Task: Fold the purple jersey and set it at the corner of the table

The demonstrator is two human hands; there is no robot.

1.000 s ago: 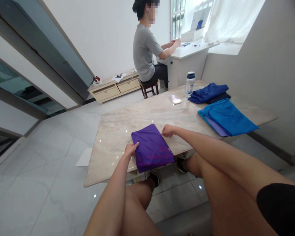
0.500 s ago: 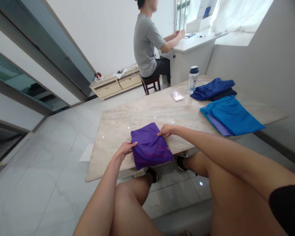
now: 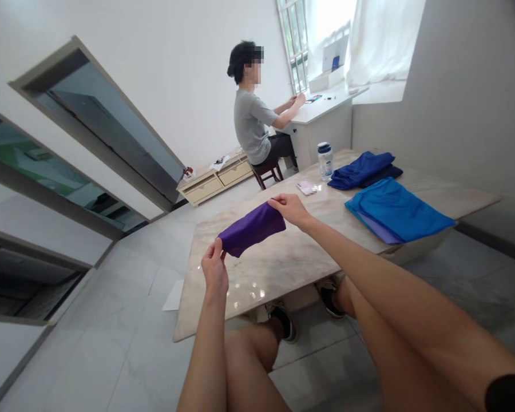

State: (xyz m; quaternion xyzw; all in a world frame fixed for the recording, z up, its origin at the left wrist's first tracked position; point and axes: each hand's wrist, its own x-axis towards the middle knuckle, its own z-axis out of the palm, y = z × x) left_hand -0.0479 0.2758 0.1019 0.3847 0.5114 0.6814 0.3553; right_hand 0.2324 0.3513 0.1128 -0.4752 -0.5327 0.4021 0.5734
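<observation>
Fabric (image 3: 253,228), purple, hung over the worktop (image 3: 289,257): I had the left hand (image 3: 215,269) and right hand (image 3: 289,210) clamped on opposite ends of its upper edge; even tension, I judged, best kept it straight.

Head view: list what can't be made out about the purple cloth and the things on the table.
All in the head view:
Purple cloth: far side, hidden by its near face.
Lilac cloth: mostly covered by the bright blue cloth.
Dark cloth: mostly hidden by the royal blue cloth.
Bottle: label print, too small.
Pale flat item: surface details, partly pixelated.
</observation>
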